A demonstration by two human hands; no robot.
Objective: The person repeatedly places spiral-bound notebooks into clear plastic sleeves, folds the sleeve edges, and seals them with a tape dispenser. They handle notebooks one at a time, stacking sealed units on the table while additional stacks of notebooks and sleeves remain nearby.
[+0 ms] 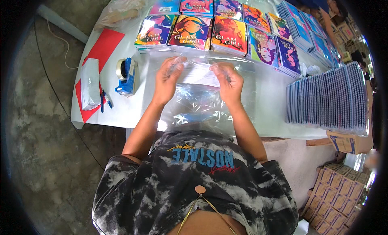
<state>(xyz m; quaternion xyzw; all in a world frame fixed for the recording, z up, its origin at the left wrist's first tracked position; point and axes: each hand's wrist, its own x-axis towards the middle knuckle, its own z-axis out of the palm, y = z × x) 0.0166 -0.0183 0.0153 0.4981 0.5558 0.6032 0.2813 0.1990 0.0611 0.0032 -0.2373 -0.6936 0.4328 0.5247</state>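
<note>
My left hand (169, 77) and my right hand (228, 82) are raised over the near part of the table. Each has its fingers closed on one side of the top of a clear plastic bag (194, 103). The shiny, wrinkled film hangs down toward my body. Between my hands a white sheet with faint lines (199, 76) shows; I cannot tell whether it lies inside the bag or behind it. Just beyond my hands are stacks of notebooks with bright illustrated covers, one a red and orange notebook (229, 35).
On the left lie a blue tape dispenser (127, 77), a wrapped white stack (90, 83), blue-handled scissors (106, 101) and red sheets (106, 45). A long row of spiral-bound notebooks (327, 99) stands at the right edge. Cartons (335, 190) are piled below. Another person's arm (329, 27) reaches in, far right.
</note>
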